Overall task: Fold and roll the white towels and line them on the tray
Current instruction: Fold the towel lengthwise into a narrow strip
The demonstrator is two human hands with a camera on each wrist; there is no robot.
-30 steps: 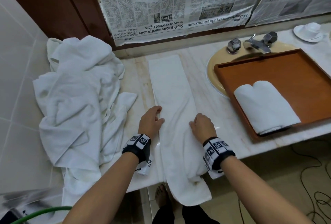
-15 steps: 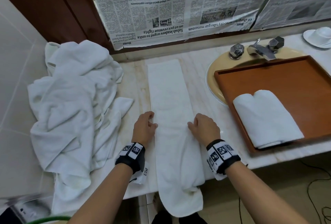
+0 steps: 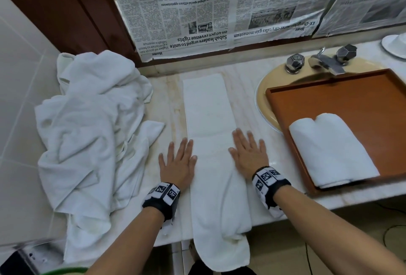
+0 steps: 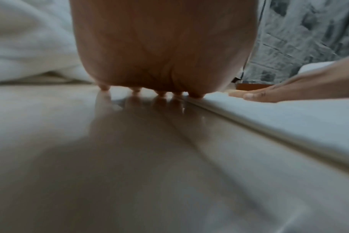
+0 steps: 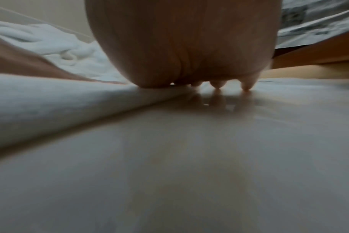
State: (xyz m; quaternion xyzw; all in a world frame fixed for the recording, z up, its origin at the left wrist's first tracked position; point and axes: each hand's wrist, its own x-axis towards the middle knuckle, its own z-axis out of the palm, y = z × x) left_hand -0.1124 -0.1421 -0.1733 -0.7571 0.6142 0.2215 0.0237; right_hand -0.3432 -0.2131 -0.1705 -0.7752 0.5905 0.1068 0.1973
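**Flat hands on a folded strip, two rolls in the tray**

At the counter's [image 3: 259, 103] near edge, one end of the long folded towel [image 3: 211, 120] hangs over the front lip, while the rest runs straight back toward the rear edge. The left hand [image 3: 178, 162] lies palm down with fingers straight and spread, mostly on bare marble, its thumb side touching the strip's left border. The right hand [image 3: 248, 153] lies equally flat, fingers splayed, across the strip's right border; neither grips anything. Along the left edge sits a heap of loose white towels [image 3: 87, 134]. Toward the right, the brown tray [image 3: 351, 96] rests over the yellow sink [image 3: 267, 96] and holds two rolled towels [image 3: 329, 151] (side by side, touching) in its near left corner. Newspaper [image 3: 219, 4] covers the wall behind.
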